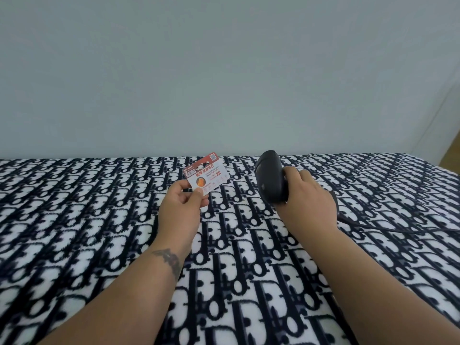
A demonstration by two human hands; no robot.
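Note:
My left hand [180,210] pinches a small white and red printed card [206,174] by its lower left corner, holding it up over the patterned blanket. The card shows a barcode, a QR code and an orange round item. My right hand [307,197] grips the handle of a black handheld barcode scanner [270,179], whose head rises just right of the card, a short gap apart. The scanner's handle is hidden by my fingers.
A black and white patterned blanket [99,220] covers the whole surface. The scanner's black cable [388,227] runs from my right wrist to the right edge. A plain pale wall [224,70] stands behind; a strip of floor shows at far right.

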